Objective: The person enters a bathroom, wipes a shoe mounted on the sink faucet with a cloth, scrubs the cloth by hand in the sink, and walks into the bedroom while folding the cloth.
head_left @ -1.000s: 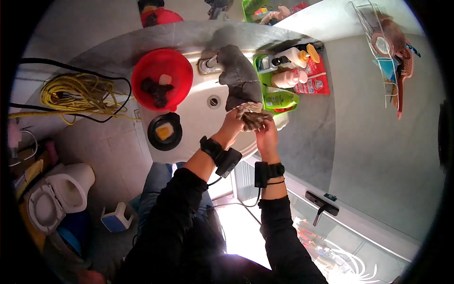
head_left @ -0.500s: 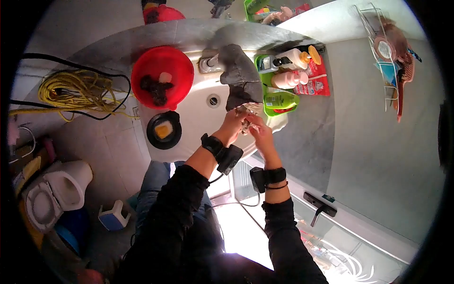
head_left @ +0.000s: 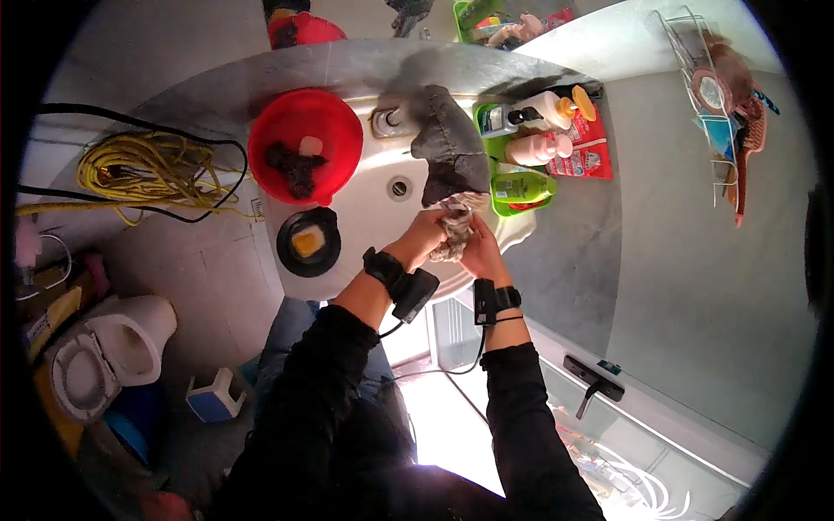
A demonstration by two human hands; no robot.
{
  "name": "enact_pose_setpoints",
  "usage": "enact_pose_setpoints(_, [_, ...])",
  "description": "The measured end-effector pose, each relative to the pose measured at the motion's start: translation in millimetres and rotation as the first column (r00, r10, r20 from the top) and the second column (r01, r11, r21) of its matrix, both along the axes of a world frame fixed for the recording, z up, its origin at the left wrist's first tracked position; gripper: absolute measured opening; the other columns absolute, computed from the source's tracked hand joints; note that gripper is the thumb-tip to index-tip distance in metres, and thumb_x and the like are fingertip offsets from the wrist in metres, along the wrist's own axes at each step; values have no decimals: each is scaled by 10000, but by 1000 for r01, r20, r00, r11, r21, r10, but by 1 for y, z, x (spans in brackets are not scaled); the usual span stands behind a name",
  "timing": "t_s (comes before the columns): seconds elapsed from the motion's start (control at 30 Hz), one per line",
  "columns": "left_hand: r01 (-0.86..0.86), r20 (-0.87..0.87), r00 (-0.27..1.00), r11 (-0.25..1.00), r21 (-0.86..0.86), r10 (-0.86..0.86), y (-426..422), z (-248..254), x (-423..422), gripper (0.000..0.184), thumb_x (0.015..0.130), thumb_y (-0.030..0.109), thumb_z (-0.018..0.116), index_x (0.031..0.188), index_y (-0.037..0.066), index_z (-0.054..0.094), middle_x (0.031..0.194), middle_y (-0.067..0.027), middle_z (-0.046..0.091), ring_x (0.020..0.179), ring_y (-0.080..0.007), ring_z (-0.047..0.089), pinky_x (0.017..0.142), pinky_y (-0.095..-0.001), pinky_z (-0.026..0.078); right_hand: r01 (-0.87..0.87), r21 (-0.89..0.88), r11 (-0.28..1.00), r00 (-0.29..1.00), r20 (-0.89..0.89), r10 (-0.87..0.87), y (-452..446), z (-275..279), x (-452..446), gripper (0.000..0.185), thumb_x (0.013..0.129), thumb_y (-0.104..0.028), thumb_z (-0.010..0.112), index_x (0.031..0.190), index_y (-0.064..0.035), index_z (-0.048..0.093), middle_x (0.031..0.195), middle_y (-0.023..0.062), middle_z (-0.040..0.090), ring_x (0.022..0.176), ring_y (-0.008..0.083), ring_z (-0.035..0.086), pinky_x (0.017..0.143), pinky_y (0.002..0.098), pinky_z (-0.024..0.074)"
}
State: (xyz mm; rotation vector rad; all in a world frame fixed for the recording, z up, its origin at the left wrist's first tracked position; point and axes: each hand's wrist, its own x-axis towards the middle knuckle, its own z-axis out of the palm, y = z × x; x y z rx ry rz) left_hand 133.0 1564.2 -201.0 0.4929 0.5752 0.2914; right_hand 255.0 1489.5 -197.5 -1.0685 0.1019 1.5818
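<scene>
A dark grey cloth item [head_left: 452, 143] with a seam across it stretches over the sink beside the tap. Its near end shows a paler, fluffy, crumpled part [head_left: 453, 233]; its exact kind is not clear. My left hand [head_left: 421, 238] grips this pale end from the left, fingers curled into it. On the other side my right hand [head_left: 483, 250] holds the same end, its fingertips partly hidden by the fabric. Both hands are over the near rim of the white sink [head_left: 369, 187].
A red basin [head_left: 343, 122] with dark wet cloth stands on the sink's left, near a black dish [head_left: 289, 256] holding yellowish soap. Right of the tap [head_left: 391, 122], a green tray [head_left: 497, 208] carries several bottles. Coiled yellow rope [head_left: 104, 165] hangs at left.
The pale fluffy end now hangs lower and shows more between my hands. My right hand has turned and moved slightly down and right. The whole view has shifted a little.
</scene>
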Motion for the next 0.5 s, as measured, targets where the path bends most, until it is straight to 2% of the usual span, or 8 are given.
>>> enact_pose_setpoints(0.03, [86, -15, 996, 996, 11, -86, 1, -3, 0, 522, 507, -125, 366, 1013, -47, 469, 923, -101, 520, 848, -205, 518, 740, -303, 414, -29, 18, 999, 999, 18, 29, 1, -3, 0, 389, 841, -314, 352, 1122, -45, 369, 1094, 105, 438, 995, 230, 440, 852, 374, 354])
enact_pose_setpoints(0.13, [194, -80, 979, 980, 43, -190, 0, -7, -1, 528, 500, -113, 375, 1014, -42, 474, 917, -91, 524, 845, -194, 514, 735, -300, 410, -51, 57, 997, 999, 22, 49, -1, -8, 3, 332, 848, -241, 341, 1072, -6, 416, 1032, 90, 495, 956, 197, 472, 861, 334, 350])
enact_pose_setpoints(0.23, [160, 26, 987, 987, 21, -161, 0, -12, -3, 483, 515, -104, 389, 985, -44, 484, 900, -101, 526, 835, -202, 514, 739, -301, 412, -61, 41, 997, 996, 64, 58, -5, -7, 4, 320, 824, -189, 358, 1077, -1, 410, 1042, 94, 488, 959, 202, 469, 868, 331, 343])
enact_pose_setpoints(0.3, [141, 61, 988, 990, 15, -142, 0, -11, -4, 461, 524, -98, 395, 973, -46, 487, 889, -109, 527, 825, -206, 516, 739, -301, 414, -16, 105, 994, 990, 144, 1, -6, -2, 1, 332, 770, -118, 376, 1074, 11, 414, 1041, 95, 488, 958, 203, 469, 871, 328, 340])
enact_pose_setpoints(0.33, [123, 53, 991, 992, -13, -122, 1, -10, -4, 492, 526, -105, 399, 1012, -47, 451, 917, -119, 511, 847, -208, 508, 749, -301, 415, -17, 106, 994, 990, 144, 2, -4, 1, 1, 332, 770, -118, 376, 1074, 11, 414, 1041, 95, 488, 958, 203, 469, 871, 328, 340])
enact_pose_setpoints(0.4, [106, 46, 993, 993, -41, -105, 0, -8, -4, 526, 529, -111, 403, 1051, -47, 414, 945, -129, 494, 869, -210, 499, 759, -302, 415, -47, 51, 998, 975, 222, 34, 0, 10, 0, 377, 695, -66, 387, 1057, 34, 422, 1022, 106, 495, 959, 210, 470, 875, 324, 336])
enact_pose_setpoints(0.47, [-103, -168, 981, 994, -44, 95, -2, 1, -6, 581, 544, -152, 360, 1113, -43, 317, 996, -117, 463, 901, -208, 498, 752, -317, 436, -92, 54, 994, 966, 246, 76, 1, 15, 2, 386, 669, -48, 389, 1042, 44, 431, 1001, 109, 503, 944, 206, 476, 867, 317, 341])
enact_pose_setpoints(0.5, [-62, -114, 992, 998, -19, 60, -1, 4, -9, 651, 545, -168, 358, 1165, -18, 228, 1057, -132, 418, 945, -216, 474, 773, -323, 433, -137, 56, 989, 956, 268, 117, 1, 16, 2, 396, 643, -31, 390, 1026, 53, 441, 979, 112, 511, 929, 203, 483, 860, 309, 346])
